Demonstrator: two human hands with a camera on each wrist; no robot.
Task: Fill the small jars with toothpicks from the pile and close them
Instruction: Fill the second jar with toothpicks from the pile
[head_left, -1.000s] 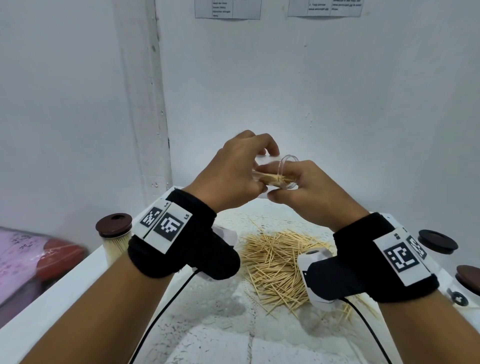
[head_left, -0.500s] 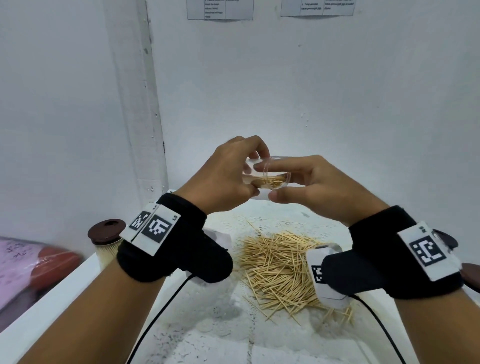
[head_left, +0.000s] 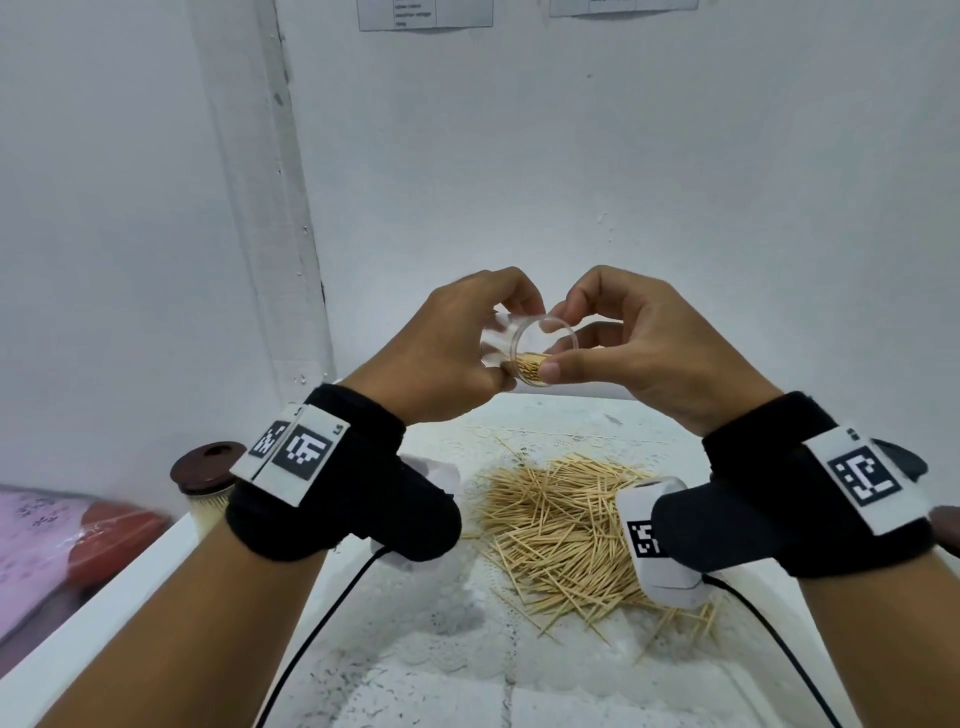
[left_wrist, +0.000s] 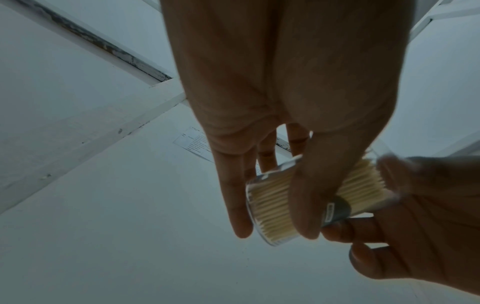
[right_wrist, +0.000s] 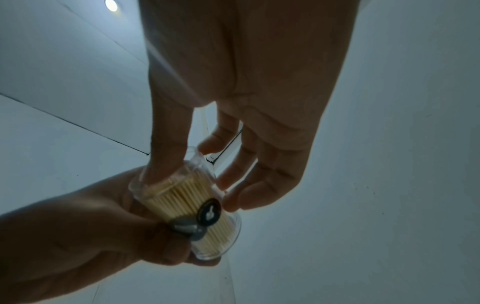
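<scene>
Both hands up w/ the clear toothpick jar (head_left: 530, 349) tilted sideways: left hand (head_left: 447, 348) fingers wrapped round it, right hand (head_left: 639, 343) fingers pinching its open rim, above the toothpick pile (head_left: 556, 525) mid-desk.

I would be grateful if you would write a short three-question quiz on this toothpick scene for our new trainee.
1. True or false: the clear jar held in both hands already has its lid on.
2. Which hand has its thumb at the jar's open rim: (a) left hand or (b) right hand?
3. Fill in: the closed jar at the table's left edge has a ____ lid.

Key: 1. False; its mouth is open. 2. (b). 3. Brown.
</scene>
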